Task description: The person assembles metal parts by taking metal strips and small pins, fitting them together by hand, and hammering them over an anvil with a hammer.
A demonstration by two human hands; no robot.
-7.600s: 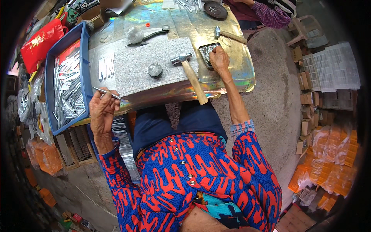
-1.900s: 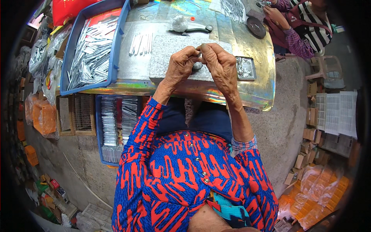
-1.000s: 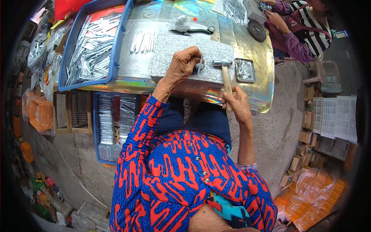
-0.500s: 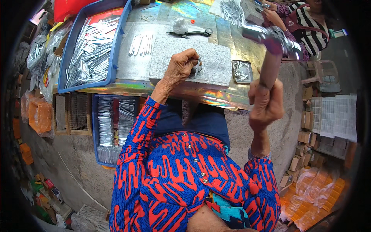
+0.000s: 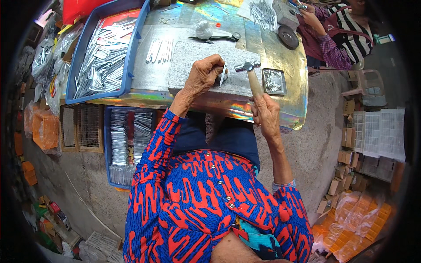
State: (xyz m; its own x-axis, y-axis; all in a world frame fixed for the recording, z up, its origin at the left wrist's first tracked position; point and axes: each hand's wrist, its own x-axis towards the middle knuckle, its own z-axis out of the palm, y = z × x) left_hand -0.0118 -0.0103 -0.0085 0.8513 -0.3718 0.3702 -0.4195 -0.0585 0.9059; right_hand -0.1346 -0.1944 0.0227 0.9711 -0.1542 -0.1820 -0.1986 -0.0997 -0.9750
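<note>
On the grey speckled stone slab (image 5: 188,65), my left hand (image 5: 202,75) pinches a thin silvery metal strip (image 5: 223,73) that stands on edge. A small dark piece shows beside it, partly hidden by my fingers. My right hand (image 5: 266,115) is wrapped round the wooden handle of a hammer (image 5: 248,67). Its metal head hangs over the right part of the slab, just right of the strip and apart from it. A small square tray (image 5: 274,81) with little shiny metal pieces sits right of the hammer head.
Several pale strips (image 5: 160,51) lie left of the slab. Pliers with black handles (image 5: 219,38) lie behind it. A blue tray (image 5: 131,65) full of metal strips stands at left, and a second blue crate (image 5: 108,144) below. A co-worker (image 5: 333,35) sits at the far right beside a round dark disc (image 5: 287,37).
My right hand has swung the hammer down and to the left, from high at the right to over the slab. My left hand has barely moved and still pinches the strip.
</note>
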